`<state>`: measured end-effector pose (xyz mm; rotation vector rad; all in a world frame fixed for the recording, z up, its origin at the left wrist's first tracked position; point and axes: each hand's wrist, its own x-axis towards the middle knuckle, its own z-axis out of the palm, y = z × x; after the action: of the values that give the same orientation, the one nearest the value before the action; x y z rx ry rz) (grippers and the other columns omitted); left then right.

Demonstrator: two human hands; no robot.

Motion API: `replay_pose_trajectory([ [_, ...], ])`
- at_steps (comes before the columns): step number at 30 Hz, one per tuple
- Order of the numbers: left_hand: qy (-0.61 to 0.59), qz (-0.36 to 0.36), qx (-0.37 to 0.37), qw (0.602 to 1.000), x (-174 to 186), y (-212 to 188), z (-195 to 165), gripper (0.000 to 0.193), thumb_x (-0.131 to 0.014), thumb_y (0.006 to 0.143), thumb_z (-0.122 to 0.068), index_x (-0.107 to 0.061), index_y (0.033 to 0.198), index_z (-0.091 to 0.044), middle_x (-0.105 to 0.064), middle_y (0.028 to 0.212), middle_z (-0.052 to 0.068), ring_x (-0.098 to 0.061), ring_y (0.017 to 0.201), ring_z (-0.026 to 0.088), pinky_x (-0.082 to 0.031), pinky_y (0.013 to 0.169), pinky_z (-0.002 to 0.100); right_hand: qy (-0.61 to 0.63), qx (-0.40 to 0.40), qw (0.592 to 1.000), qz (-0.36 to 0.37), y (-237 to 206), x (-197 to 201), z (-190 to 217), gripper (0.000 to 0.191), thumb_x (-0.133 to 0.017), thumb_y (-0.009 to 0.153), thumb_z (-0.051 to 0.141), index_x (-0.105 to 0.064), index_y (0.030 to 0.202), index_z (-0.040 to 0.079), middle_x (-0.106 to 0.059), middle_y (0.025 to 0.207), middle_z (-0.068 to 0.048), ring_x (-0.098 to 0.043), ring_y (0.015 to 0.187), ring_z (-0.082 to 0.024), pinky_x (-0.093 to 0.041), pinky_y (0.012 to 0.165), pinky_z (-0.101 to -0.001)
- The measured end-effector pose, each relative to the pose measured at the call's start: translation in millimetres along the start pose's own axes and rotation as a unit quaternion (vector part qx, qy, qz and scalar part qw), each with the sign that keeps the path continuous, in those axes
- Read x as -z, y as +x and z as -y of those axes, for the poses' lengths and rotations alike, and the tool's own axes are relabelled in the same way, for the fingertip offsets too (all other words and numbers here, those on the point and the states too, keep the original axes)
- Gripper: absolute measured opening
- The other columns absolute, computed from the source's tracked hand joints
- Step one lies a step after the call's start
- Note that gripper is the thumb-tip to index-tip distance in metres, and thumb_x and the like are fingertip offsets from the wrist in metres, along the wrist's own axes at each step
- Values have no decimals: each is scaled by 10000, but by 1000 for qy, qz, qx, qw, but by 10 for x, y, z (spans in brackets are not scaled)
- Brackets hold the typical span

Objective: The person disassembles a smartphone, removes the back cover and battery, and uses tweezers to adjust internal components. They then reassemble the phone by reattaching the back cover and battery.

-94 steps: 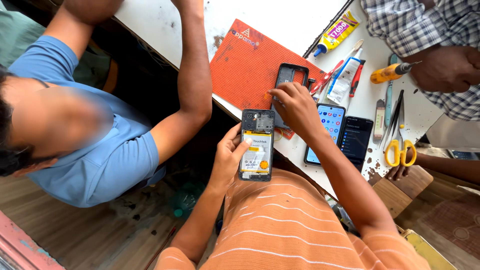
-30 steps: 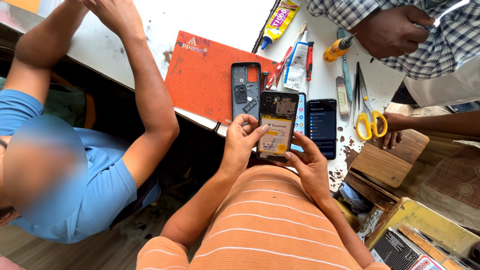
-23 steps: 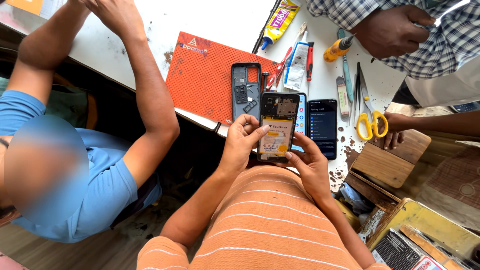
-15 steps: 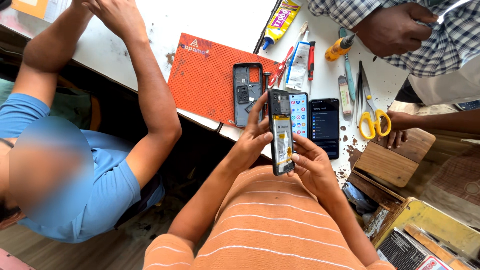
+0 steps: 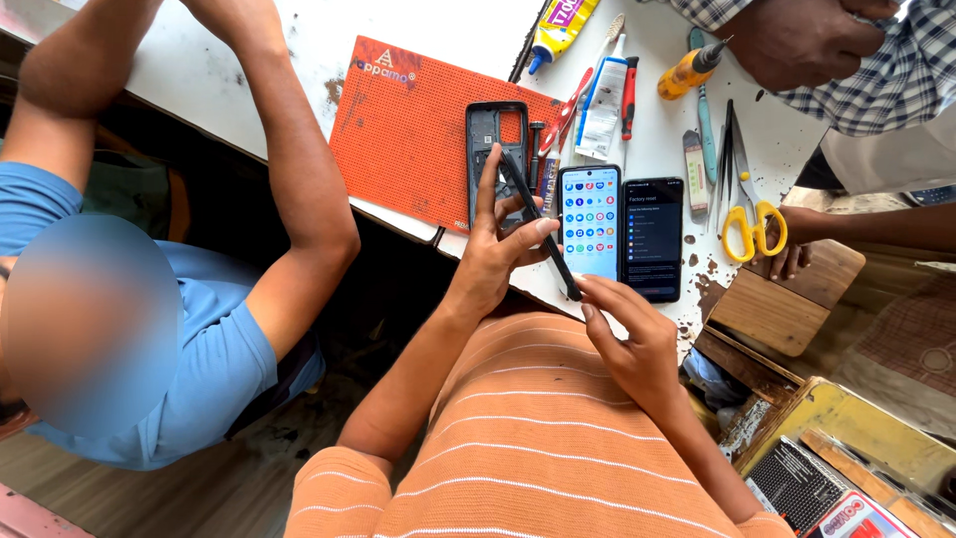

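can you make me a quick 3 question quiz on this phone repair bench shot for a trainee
1. True or false: the person's left hand and right hand both grip the edge-on black phone.
2. What lies directly right of the lit phone with coloured icons: A) yellow-handled scissors B) dark-screen phone C) glue tube
3. Fill in: the empty black phone frame lies on the ______ mat.

Key
1. True; the left hand holds its upper part, the right hand pinches its lower end.
2. B; the scissors lie further right, and the yellow glue tube is at the top of the white table.
3. orange
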<state>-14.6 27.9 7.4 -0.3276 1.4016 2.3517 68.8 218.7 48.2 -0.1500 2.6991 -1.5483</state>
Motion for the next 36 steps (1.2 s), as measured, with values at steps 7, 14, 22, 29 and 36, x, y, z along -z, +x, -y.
replay_pose_trajectory([
  [7,11,-13,-18,1000,-48,-55,-31,1028,-795,866,-195,-123,1638,-294,-478,1326,188,-645,1141,251,-670,844,402,-10,9,1000,-16,2,12,4,279,-731,917,22,-735,1195,31,-763,1143,-146,-761,1000,-206,-606,861,-295],
  [14,31,-28,-9,999,-94,-114,-47,1027,-799,850,-192,-132,1625,-279,-488,1314,180,-639,1166,264,-668,868,417,-45,33,998,-42,-55,4,36,263,-731,919,11,-741,1182,16,-766,1125,-144,-770,964,-200,-620,830,-284],
  [22,4,-32,11,999,-105,-168,-9,1030,-800,858,-170,-120,1625,-275,-497,1288,179,-632,1155,264,-661,882,415,-61,24,997,-38,-115,21,63,264,-724,937,2,-738,1200,19,-769,1123,-131,-762,909,-158,-615,756,-275],
  [29,14,-58,25,998,-94,-289,-5,1018,-796,860,-153,-123,1615,-260,-481,1258,181,-639,1099,259,-663,832,405,-54,-15,998,-12,-197,6,58,270,-720,943,27,-741,1212,22,-782,1111,-134,-728,799,-145,-578,682,-257],
  [36,29,-76,46,996,-92,-367,-24,1025,-785,852,-170,-92,1600,-270,-476,1238,180,-672,1040,263,-679,736,396,-34,-16,999,-14,-289,-24,14,262,-715,944,18,-738,1205,20,-777,1109,-138,-758,886,-147,-601,742,-255],
])
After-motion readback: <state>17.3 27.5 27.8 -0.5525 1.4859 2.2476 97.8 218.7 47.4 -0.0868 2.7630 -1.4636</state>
